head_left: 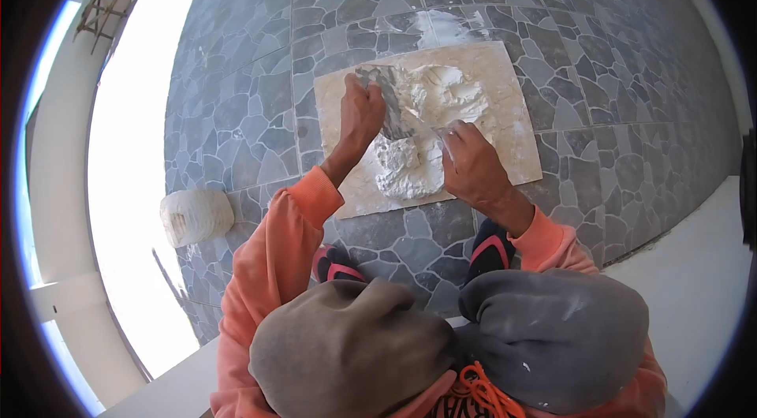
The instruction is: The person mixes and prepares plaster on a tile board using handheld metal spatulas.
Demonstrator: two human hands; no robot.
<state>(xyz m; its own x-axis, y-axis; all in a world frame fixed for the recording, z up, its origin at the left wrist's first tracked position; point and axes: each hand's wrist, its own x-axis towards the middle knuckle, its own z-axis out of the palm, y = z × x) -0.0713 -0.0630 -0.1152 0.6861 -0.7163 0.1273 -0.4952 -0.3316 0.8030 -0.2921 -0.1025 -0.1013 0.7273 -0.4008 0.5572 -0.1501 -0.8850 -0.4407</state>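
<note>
A pale board (516, 134) lies on the floor in front of me, with white paste (449, 95) heaped on its middle and a smaller lump (406, 169) nearer to me. My left hand (363, 112) is closed round a flat grey trowel (398, 114), whose plate stands over the left side of the paste. My right hand (475, 166) grips the handle of a putty knife (426, 125); its blade points left toward the trowel, above the paste. The knife's tip is hard to make out against the white.
A whitish ribbed container (197, 217) lies at the left on the stone-patterned floor (244, 126). White smears (449, 27) mark the floor beyond the board. My feet in dark sandals (490, 248) are just short of the board's near edge.
</note>
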